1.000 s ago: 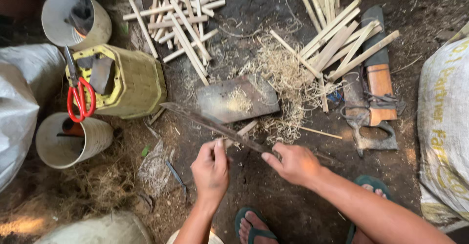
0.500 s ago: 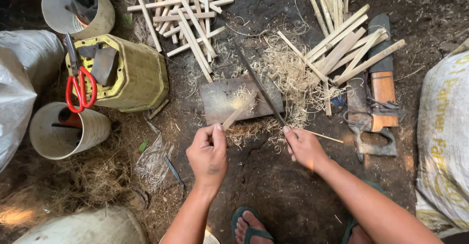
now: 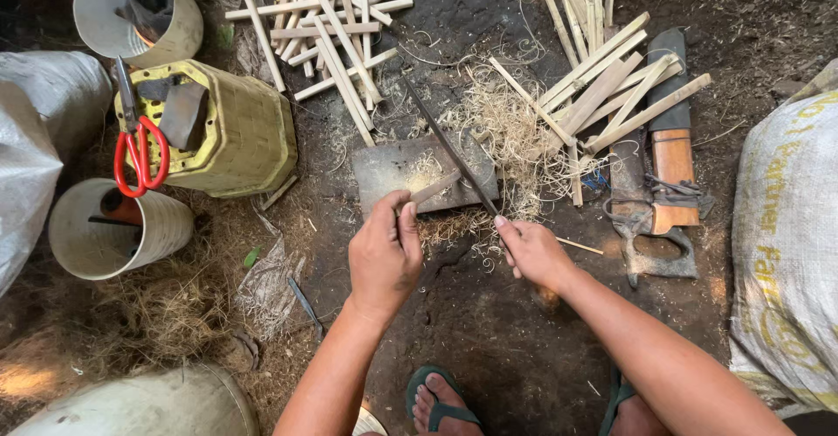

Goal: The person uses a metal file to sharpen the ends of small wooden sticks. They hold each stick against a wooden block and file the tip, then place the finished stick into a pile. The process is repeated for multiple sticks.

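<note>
Item — bamboo stick (image 3: 434, 188), short and pale; our left hand (image 3: 384, 253) closes on its near end, the far end propped on the flat grey block (image 3: 410, 170). Item — long dark blade (image 3: 449, 150); our right hand (image 3: 532, 253) wraps its handle, the edge lying across the stick. Around these: curled shavings (image 3: 502, 126), cut slats (image 3: 336, 26) beyond, split strips (image 3: 611, 87) to the right. We judge the shaving goes best with the stick braced firmly on the block, the blade shallow and driven away from the left fingers.
</note>
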